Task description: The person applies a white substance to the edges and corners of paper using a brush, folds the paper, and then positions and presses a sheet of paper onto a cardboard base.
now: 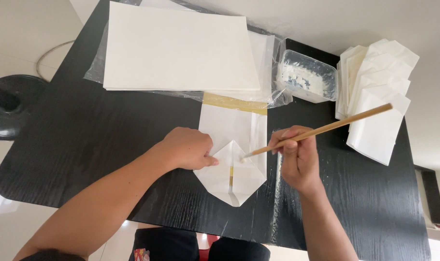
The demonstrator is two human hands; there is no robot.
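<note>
A folded white paper bag [232, 145] with a tan strip at its far end lies flat on the black table [94, 130]. Its near end is folded into a pointed bottom. My left hand [186, 147] presses on the left flap of that fold, fingers curled. In my right hand [297, 157] is a thin wooden brush [326, 128], gripped near its lower part, its white tip touching the fold near the centre seam.
A stack of large white sheets [179, 46] lies on clear plastic at the back. A plastic tub of white paste [307, 77] stands to its right. Several folded white bags [377, 92] are piled at the right edge. A black round stool base [9, 104] stands left of the table.
</note>
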